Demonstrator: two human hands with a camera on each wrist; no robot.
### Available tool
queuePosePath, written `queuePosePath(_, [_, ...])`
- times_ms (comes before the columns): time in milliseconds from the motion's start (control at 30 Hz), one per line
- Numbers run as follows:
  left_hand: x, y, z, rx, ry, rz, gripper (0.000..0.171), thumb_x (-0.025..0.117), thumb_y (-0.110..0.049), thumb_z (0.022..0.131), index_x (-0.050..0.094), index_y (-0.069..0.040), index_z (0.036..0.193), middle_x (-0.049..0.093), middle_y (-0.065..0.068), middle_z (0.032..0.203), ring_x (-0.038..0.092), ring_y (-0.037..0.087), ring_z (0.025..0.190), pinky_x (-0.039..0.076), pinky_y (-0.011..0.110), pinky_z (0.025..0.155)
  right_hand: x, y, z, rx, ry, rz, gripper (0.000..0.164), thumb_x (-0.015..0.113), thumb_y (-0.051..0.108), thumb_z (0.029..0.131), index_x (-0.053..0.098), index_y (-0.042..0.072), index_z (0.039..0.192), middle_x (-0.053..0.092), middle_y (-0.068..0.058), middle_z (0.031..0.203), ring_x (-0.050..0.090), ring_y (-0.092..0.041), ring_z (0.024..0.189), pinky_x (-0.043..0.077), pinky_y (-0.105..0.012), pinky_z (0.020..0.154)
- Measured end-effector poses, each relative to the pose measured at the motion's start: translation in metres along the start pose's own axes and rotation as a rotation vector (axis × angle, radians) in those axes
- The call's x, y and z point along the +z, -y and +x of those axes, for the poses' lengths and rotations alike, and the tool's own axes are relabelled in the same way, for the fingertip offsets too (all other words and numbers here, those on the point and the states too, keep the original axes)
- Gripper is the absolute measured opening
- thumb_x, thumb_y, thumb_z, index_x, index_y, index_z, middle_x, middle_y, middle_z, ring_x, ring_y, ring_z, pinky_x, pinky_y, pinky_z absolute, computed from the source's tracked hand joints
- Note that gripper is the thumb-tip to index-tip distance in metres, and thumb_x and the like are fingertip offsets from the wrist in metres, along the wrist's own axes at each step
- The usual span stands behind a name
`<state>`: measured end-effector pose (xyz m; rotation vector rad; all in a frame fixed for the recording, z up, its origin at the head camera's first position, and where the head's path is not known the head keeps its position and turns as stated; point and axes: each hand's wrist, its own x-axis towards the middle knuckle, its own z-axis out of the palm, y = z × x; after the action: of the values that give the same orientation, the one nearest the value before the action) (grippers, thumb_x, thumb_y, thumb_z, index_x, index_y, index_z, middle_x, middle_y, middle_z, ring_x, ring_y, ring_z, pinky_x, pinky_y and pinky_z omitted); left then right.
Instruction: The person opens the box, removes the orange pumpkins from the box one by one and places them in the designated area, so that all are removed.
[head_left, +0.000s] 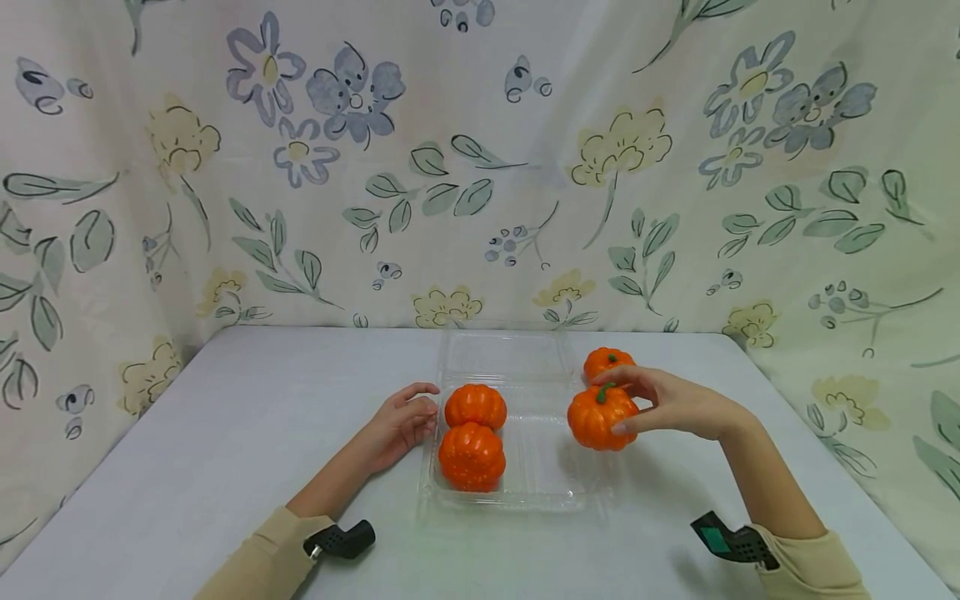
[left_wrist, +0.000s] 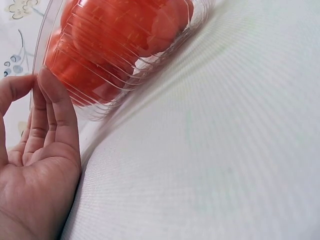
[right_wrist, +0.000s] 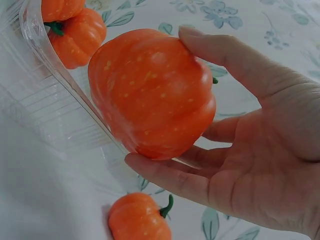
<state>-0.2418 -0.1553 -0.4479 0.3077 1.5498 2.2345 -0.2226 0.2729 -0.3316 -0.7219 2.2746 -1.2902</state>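
My right hand (head_left: 678,404) grips a small orange pumpkin (head_left: 600,419) with a green stem between thumb and fingers. It holds this pumpkin above the right side of a clear plastic container (head_left: 536,454). The right wrist view shows the held pumpkin (right_wrist: 152,95) from its speckled side. Two more pumpkins (head_left: 471,457) sit one before the other in the container's left part. At its left wall is my left hand (head_left: 401,425); in the left wrist view, thumb and fingertips pinch the rim of the container (left_wrist: 117,107).
Another orange pumpkin (head_left: 606,362) lies on the white table (head_left: 285,392) behind the right hand, outside the container. The container's hinged lid (head_left: 506,356) lies folded back. A floral curtain (head_left: 465,167) hangs behind the table.
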Motion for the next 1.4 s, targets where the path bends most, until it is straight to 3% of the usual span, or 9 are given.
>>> queuePosePath(233, [0.000,0.000,0.000,0.001,-0.003,0.008,0.022,0.045,-0.006,0.108,0.045,-0.009,0.129,0.066,-0.004,0.089,0.060,0.007,0.076,0.055,0.014,0.076,-0.002,0.001,-0.002,-0.005,0.019,-0.002,0.064,0.079,0.013,0.090,0.052,0.002,0.146,0.050,-0.023,0.148,0.054,-0.024,0.128,0.058,-0.033,0.096])
queuePosePath(433, [0.000,0.000,-0.001,-0.002,-0.007,0.011,0.021,0.045,-0.007,0.109,0.046,-0.009,0.130,0.066,-0.004,0.090,0.060,0.007,0.077,0.055,0.014,0.077,0.000,-0.001,0.000,-0.024,0.021,-0.016,0.068,0.081,0.012,0.089,0.050,0.003,0.148,0.050,-0.022,0.147,0.055,-0.023,0.129,0.056,-0.030,0.100])
queuePosePath(767, [0.002,-0.001,-0.001,-0.003,0.000,0.003,0.022,0.045,-0.006,0.109,0.045,-0.008,0.131,0.066,-0.003,0.091,0.061,0.007,0.077,0.055,0.014,0.078,0.000,-0.003,0.001,-0.027,0.022,-0.041,0.071,0.082,0.012,0.088,0.049,0.003,0.151,0.046,-0.024,0.152,0.053,-0.040,0.131,0.056,-0.028,0.100])
queuePosePath(1400, [0.000,0.001,-0.001,0.024,0.020,-0.003,0.020,0.044,-0.004,0.108,0.047,-0.012,0.127,0.066,-0.007,0.088,0.061,0.007,0.078,0.055,0.015,0.076,-0.014,-0.001,-0.009,-0.008,-0.099,-0.060,0.069,0.084,0.014,0.087,0.051,0.004,0.147,0.045,-0.025,0.154,0.052,-0.046,0.135,0.057,-0.027,0.097])
